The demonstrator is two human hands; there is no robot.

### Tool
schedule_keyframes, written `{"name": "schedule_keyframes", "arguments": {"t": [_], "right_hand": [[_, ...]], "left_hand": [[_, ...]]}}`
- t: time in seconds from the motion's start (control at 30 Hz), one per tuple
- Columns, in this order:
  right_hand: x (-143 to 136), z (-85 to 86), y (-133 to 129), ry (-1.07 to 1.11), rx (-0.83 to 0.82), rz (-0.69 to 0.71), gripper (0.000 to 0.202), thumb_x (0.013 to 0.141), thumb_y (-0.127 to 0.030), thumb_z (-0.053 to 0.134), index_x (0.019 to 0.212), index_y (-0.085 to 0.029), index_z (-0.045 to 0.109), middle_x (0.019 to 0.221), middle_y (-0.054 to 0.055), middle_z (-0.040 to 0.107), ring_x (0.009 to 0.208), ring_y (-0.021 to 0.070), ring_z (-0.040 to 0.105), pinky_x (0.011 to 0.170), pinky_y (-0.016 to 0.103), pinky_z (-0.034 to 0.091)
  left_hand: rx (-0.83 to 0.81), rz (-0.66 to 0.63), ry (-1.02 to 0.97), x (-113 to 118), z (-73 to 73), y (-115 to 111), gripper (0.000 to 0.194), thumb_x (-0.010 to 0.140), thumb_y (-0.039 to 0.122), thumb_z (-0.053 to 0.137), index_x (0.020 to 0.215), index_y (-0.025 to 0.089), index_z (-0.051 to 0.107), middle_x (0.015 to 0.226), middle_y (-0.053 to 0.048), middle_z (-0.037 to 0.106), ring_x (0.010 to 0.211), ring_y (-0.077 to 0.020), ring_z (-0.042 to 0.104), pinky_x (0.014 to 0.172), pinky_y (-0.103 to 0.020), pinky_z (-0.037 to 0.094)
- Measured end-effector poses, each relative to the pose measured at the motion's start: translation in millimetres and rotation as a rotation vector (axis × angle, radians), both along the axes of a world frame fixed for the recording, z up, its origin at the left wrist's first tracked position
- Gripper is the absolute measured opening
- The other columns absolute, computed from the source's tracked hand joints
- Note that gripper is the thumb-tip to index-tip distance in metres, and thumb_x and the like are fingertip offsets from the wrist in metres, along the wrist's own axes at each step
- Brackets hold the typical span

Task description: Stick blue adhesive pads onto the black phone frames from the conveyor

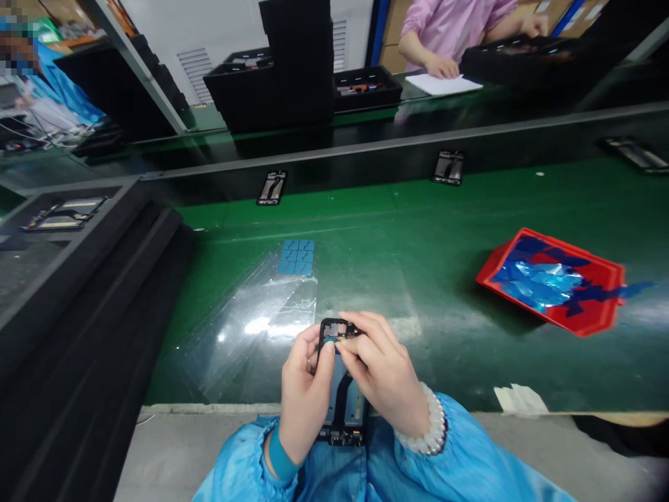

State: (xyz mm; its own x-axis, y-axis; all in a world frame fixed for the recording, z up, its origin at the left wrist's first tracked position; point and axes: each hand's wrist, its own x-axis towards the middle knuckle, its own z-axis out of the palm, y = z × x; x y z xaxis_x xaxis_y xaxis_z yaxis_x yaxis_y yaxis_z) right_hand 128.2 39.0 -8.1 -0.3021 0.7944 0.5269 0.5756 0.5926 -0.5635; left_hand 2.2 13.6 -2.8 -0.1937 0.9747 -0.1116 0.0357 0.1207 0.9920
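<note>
My left hand [308, 390] is closed around the side of an opened phone frame [349, 390], its thumb pressed on the inner face near the top. The frame is tilted over my lap and shows a metal plate with a dark flex cable. Fingers of my right hand [384, 366] are pinched together at the frame's upper end. A small bluish bit shows by the thumbs; what the right fingertips hold is hidden. Beyond my hands, a clear plastic sheet [251, 328] lies on the green bench, with several blue adhesive pieces [296, 257] at its far end.
A red bin [601, 307] with crumpled blue film [543, 282] stands right. Black trays [104, 307] are stacked left. Phone frames [272, 188] lean along the back ledge. Tape [521, 399] marks the front edge. A co-worker in pink [454, 31] stands across, one hand on white paper.
</note>
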Motion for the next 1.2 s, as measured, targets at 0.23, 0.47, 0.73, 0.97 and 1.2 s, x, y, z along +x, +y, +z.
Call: {"name": "schedule_keyframes", "arguments": {"t": [0.23, 0.47, 0.73, 0.97, 1.2], "right_hand": [[1.1, -0.5, 1.7, 0.05, -0.009, 0.032, 0.011, 0.084, -0.01, 0.051, 0.08, -0.02, 0.052, 0.114, 0.009, 0.056, 0.106, 0.0227, 0.047, 0.085, 0.041, 0.048], [3.3, 8.3, 6.4, 0.136, -0.106, 0.101, 0.012, 0.086, -0.011, 0.047, 0.079, -0.02, 0.053, 0.106, 0.008, 0.059, 0.102, 0.0197, 0.053, 0.083, 0.037, 0.048], [-2.7, 2.9, -1.8, 0.097, -0.114, -0.072, 0.005, 0.086, -0.019, 0.05, 0.082, -0.019, 0.051, 0.116, 0.013, 0.046, 0.111, 0.0235, 0.05, 0.086, 0.04, 0.049], [-10.1, -2.6, -3.1, 0.268, -0.034, -0.334, 0.028, 0.075, -0.025, 0.066, 0.094, -0.021, 0.045, 0.118, 0.013, 0.039, 0.112, 0.0271, 0.048, 0.085, 0.045, 0.049], [-10.2, 3.1, 3.6, 0.582, -0.617, -0.102, 0.032, 0.075, -0.025, 0.06, 0.102, -0.02, 0.044, 0.096, 0.005, 0.058, 0.079, 0.0154, 0.063, 0.07, 0.03, 0.054]], "left_hand": [[0.016, 0.012, -0.011, -0.1, -2.4, -1.9, 0.021, 0.084, 0.026, 0.056, 0.105, 0.022, 0.059, 0.106, -0.003, 0.069, 0.099, -0.0141, 0.064, 0.084, -0.022, 0.05], [0.019, 0.006, -0.016, 0.0, -0.4, -2.4, 0.022, 0.084, 0.026, 0.056, 0.106, 0.022, 0.059, 0.103, -0.003, 0.069, 0.1, -0.0143, 0.064, 0.083, -0.021, 0.051], [0.064, 0.042, -0.011, 1.9, 0.6, -3.3, 0.023, 0.084, 0.026, 0.057, 0.106, 0.019, 0.059, 0.104, -0.006, 0.07, 0.096, -0.0168, 0.066, 0.083, -0.026, 0.053], [0.087, 0.077, 0.008, 3.4, 0.7, -4.0, 0.023, 0.085, 0.025, 0.055, 0.107, 0.02, 0.057, 0.105, -0.005, 0.07, 0.095, -0.0154, 0.067, 0.083, -0.024, 0.053], [0.136, 0.057, 0.333, -1.9, -6.3, -8.9, 0.028, 0.087, 0.025, 0.052, 0.114, 0.022, 0.058, 0.11, -0.005, 0.069, 0.099, -0.0188, 0.066, 0.085, -0.027, 0.052]]}}
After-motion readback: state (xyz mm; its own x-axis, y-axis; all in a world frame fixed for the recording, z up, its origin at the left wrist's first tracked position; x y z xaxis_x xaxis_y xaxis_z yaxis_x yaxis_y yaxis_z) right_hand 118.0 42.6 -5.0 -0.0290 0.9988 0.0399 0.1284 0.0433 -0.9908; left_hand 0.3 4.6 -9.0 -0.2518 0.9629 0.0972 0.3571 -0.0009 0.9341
